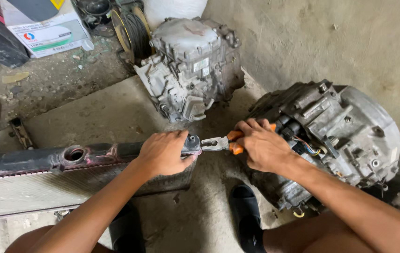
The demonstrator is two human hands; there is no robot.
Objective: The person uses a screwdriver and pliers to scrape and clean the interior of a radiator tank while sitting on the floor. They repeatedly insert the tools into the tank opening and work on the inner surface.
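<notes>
A car radiator (31,185) with a black plastic top tank (45,159) lies on the concrete floor in front of me. My left hand (162,152) grips the right end of that tank. Pliers with orange handles (221,143) are held in my right hand (260,145), and their jaws touch the tank's end corner beside my left thumb. A round filler neck (74,153) opens on the tank to the left.
A grey gearbox housing (335,136) lies at the right against the wall. Another aluminium casing (190,65) stands behind the radiator. A cardboard box (45,30) and a wire coil (132,30) sit at the back. My black sandal (246,218) is below.
</notes>
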